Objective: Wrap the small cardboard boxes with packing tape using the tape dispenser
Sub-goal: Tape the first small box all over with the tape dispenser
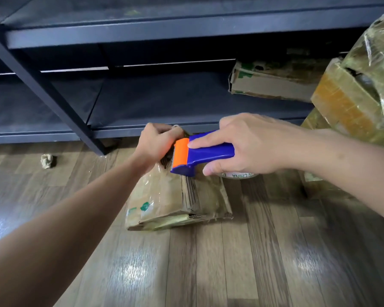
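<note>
A worn, tape-covered cardboard box (177, 200) lies on the wooden floor, its far end near the shelf's foot. My left hand (156, 145) grips the box's far top edge, fingers curled over it. My right hand (248, 145) holds a blue tape dispenser (208, 155) with an orange blade guard, thumb underneath and index finger stretched along its top. The dispenser hovers just above the box's far end, its toothed edge facing my left hand. The tape roll (239, 175) peeks out below my right hand.
A dark metal shelf unit (120, 96) stands behind the box, with a torn carton (273, 83) on its low shelf. A stack of taped boxes (359, 91) rises at the right. A crumpled paper ball (47, 160) lies on the floor at left.
</note>
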The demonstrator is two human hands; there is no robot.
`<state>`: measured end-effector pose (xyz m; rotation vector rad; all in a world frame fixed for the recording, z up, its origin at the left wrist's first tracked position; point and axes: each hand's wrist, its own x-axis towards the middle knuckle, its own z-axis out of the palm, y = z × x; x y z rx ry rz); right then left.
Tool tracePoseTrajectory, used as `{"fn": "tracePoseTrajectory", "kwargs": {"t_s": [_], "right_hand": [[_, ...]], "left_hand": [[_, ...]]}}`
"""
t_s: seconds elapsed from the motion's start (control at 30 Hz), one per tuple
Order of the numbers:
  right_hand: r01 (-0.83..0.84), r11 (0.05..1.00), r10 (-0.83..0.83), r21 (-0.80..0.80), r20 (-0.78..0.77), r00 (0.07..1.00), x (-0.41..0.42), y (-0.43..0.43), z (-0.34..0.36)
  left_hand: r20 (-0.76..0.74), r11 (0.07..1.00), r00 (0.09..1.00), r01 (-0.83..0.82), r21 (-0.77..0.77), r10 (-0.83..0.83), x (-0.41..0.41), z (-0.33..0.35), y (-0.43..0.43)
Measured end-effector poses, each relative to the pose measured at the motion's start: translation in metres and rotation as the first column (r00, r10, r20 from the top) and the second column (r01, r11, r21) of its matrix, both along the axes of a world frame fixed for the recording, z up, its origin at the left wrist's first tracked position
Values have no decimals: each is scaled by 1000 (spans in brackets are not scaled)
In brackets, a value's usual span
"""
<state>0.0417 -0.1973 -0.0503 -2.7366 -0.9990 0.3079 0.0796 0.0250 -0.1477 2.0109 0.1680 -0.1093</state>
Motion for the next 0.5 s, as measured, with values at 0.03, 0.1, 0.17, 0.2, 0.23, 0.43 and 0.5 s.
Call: {"fn": "tracePoseTrajectory", "kwargs": {"t_s": [0.03,0.1,0.17,0.2,0.23,0.43,0.5], "right_hand": [[-1,1000,1,7,4,1000,-1,4,6],[-4,1000,4,27,-4,1000,-5,12,16],[-16,999,17,35,-21,1000,-10,21,21],[-26,999,26,21,-31,999,-14,27,22],[-42,999,41,-12,-36,998,-17,33,20],[-118,986,110,-120,-77,991,-37,65,-4],[-134,983,126,-123,-73,989,-36,70,-5]], "left_hand": [[6,997,1000,10,-78,-10,-2,4,3],[16,970,999,53,-238,-51,-7,6,6],[15,939,996,90,-331,-91,-13,6,10],[1,924,993,108,-367,-115,-15,3,12],[-18,902,991,110,-418,-129,-19,-1,14],[-252,869,954,18,-495,-163,-23,-29,43],[-274,848,926,82,-524,-259,-20,-24,51]]}}
